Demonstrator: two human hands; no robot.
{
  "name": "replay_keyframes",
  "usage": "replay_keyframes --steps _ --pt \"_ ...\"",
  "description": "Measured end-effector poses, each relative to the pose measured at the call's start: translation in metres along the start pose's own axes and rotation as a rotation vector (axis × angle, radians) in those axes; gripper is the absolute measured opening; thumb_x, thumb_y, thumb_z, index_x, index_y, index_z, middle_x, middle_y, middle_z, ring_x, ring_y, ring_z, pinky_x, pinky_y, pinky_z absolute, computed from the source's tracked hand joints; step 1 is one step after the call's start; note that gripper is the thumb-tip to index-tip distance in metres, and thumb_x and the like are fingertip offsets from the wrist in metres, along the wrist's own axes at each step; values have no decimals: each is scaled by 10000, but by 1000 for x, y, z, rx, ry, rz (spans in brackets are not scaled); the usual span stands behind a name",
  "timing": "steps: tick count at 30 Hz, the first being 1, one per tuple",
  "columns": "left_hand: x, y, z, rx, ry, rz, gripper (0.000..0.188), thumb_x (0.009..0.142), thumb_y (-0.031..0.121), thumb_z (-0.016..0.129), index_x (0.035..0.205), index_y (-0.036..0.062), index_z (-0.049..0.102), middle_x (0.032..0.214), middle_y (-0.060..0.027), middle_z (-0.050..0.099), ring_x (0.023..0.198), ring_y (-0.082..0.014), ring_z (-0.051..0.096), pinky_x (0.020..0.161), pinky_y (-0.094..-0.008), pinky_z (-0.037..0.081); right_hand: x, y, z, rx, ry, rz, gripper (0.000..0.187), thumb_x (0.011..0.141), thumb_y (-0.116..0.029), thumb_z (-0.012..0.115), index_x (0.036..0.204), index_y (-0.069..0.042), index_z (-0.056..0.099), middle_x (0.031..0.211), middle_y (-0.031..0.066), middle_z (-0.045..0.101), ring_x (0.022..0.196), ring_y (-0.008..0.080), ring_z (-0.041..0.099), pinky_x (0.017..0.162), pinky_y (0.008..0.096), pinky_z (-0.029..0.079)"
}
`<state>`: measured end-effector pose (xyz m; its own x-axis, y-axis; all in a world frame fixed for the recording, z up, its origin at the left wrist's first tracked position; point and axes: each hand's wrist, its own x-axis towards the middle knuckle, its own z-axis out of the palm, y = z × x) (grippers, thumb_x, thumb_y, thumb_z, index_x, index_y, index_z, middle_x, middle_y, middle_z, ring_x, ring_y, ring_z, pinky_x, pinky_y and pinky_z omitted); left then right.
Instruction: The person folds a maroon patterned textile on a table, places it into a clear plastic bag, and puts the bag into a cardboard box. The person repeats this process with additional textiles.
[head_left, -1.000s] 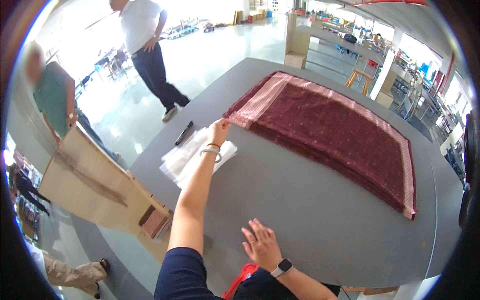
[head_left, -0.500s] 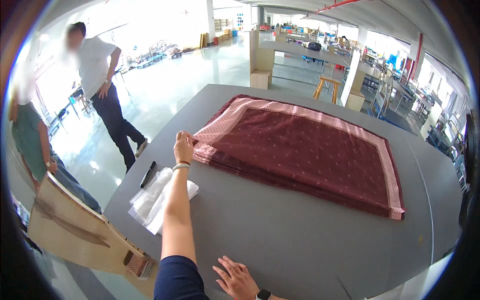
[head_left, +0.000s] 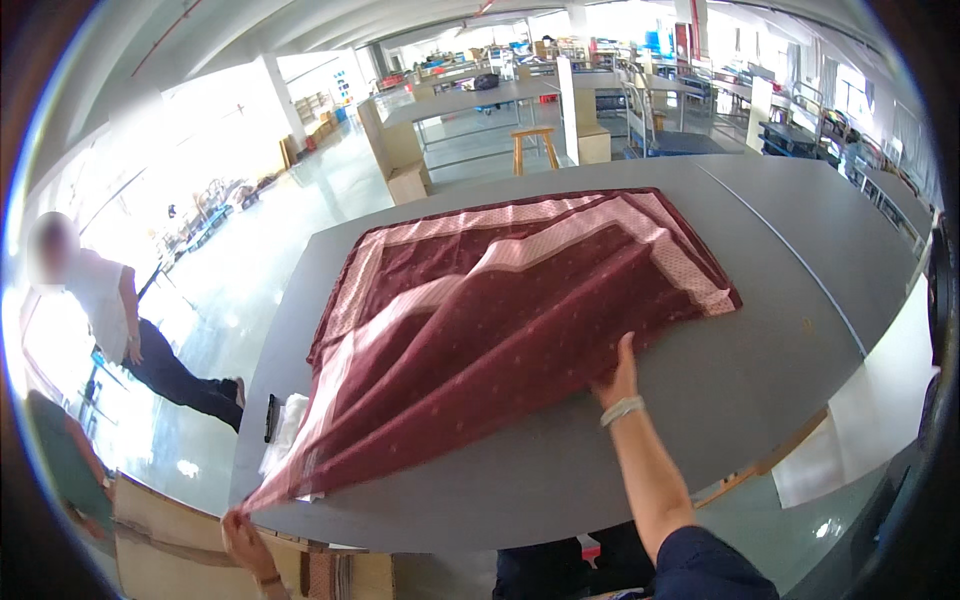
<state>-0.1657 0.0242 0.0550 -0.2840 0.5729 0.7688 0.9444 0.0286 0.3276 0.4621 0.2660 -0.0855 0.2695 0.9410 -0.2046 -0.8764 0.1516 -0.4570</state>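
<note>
A large maroon cloth (head_left: 520, 300) with a pale pink border lies on the grey table (head_left: 760, 370). Its top layer is lifted and stretched in a long diagonal toward the table's near left corner. My left hand (head_left: 240, 532) pinches the cloth's corner there, just past the table edge. My right hand (head_left: 618, 376), with a light bracelet on its wrist, grips the cloth's near edge at mid-table, its fingers hidden under the fabric. The far part of the cloth stays flat on the table.
Clear plastic bags (head_left: 288, 432) and a small black object (head_left: 270, 417) lie at the table's left edge. Cardboard (head_left: 150, 540) stands at lower left. A person (head_left: 110, 320) stands on the floor at left. A wooden stool (head_left: 533, 146) and more tables are beyond.
The cloth lay flat with one hand at its corner; now its top layer is lifted and drawn toward the near left table corner, both hands on it. The view has swung.
</note>
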Motion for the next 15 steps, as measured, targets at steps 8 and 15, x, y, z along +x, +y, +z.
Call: replay_keyframes --steps 8,15 --pt "-107 -109 -87 334 -171 -35 344 1084 261 493 1130 14 728 1099 -187 728 1053 -371 661 958 -471 504 115 -249 -192 -435 683 -638 474 929 -122 662 1350 84 589 1305 209 661 1025 337 691 869 432 585" --pt "-88 -93 -126 396 -127 41 240 1058 181 534 1146 7 673 1071 -174 682 1023 -323 644 934 -439 497 27 -291 -246 -201 682 -530 561 1039 -374 567 1299 123 575 1314 252 636 1046 379 698 925 509 579"
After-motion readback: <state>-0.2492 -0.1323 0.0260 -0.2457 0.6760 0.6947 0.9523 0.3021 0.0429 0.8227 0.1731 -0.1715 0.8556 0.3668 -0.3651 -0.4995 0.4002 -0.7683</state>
